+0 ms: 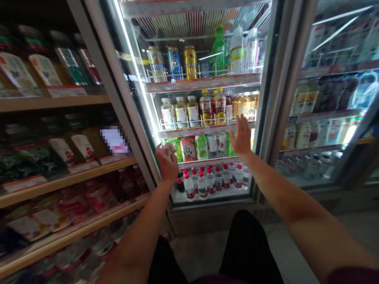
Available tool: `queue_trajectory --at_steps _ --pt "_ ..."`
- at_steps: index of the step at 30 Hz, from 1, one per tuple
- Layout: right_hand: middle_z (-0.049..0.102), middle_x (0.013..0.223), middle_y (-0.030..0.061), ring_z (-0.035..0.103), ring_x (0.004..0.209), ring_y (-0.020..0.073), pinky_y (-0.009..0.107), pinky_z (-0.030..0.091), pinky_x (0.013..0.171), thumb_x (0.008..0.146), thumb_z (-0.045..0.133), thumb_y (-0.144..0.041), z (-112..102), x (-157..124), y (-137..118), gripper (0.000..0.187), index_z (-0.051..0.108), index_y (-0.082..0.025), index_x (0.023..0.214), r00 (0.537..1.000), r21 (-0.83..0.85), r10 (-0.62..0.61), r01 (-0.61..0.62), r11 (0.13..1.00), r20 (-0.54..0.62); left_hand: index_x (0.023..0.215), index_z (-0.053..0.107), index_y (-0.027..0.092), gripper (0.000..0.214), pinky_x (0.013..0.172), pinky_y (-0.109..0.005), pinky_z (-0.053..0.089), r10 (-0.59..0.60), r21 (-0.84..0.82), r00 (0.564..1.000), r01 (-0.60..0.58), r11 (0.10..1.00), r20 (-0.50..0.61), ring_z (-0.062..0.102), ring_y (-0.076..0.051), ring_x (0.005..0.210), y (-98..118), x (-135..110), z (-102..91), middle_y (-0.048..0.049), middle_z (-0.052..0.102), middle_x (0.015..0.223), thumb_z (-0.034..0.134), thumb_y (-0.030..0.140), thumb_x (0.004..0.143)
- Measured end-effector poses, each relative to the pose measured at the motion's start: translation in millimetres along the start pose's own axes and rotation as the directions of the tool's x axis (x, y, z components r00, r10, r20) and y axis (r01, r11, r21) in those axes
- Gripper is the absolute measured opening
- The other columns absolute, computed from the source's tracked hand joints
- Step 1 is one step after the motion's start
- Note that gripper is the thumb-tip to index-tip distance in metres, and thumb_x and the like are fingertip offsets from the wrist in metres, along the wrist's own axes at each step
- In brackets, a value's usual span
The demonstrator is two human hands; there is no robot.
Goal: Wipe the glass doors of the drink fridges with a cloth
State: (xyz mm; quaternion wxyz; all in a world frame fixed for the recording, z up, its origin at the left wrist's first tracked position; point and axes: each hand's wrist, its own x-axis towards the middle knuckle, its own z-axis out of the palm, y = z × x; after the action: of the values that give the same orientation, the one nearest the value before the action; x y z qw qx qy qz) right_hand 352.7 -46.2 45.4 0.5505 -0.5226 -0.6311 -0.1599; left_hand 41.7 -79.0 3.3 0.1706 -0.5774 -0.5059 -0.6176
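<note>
In front of me stands a lit drinks fridge with reflections across its glass. My left hand is at the lower left of the fridge front, by the frame. Its fingers are closed around a small, crumpled pale cloth. Over on the right side, my right hand is raised with fingers stretched out and nothing in it. It is in front of the middle shelves, near or against the glass; I cannot tell whether it touches. Behind the hands are green cartons and red-capped bottles.
Wooden shelves with bottled drinks line the left side. A second glass-fronted fridge stands to the right. Cans and iced-tea bottles fill upper shelves. My knees are bent above the floor.
</note>
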Motion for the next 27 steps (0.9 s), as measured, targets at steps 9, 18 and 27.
queue_trajectory --at_steps 9,18,27 --pt "0.008 0.168 0.0126 0.008 0.157 0.0341 0.060 0.027 0.123 0.095 0.055 -0.039 -1 10 20 0.080 0.016 -0.017 0.161 0.960 -0.193 -0.001 0.057 0.980 0.279 0.134 0.054 0.018 0.041 0.125 -0.050 0.026 0.177 0.275 0.978 -0.201 0.940 0.110 0.038 -0.025 0.144 -21 4 14.0 -0.0133 0.052 0.146 0.038 0.019 0.096" --pt "0.008 0.169 0.0108 0.009 0.157 0.0319 0.057 0.030 0.122 0.094 0.056 -0.032 -4 11 16 0.080 0.015 -0.020 0.161 0.964 -0.209 0.008 0.050 0.977 0.265 0.157 0.027 0.007 0.067 0.127 -0.061 0.015 0.198 0.221 0.946 -0.257 0.941 0.255 0.003 -0.037 0.156 -22 -33 35.1 -0.0206 0.014 0.166 0.042 0.021 0.093" --pt "0.014 0.167 0.0158 0.011 0.157 0.0309 0.049 0.031 0.125 0.094 0.050 -0.023 2 10 18 0.070 0.024 -0.010 0.159 0.977 -0.174 -0.027 0.065 0.983 0.211 0.155 0.034 0.014 0.083 0.127 -0.062 0.016 0.210 0.160 0.895 -0.292 0.943 0.395 -0.003 -0.034 0.155 -19 -54 49.7 -0.0147 0.014 0.167 0.045 -0.001 0.075"
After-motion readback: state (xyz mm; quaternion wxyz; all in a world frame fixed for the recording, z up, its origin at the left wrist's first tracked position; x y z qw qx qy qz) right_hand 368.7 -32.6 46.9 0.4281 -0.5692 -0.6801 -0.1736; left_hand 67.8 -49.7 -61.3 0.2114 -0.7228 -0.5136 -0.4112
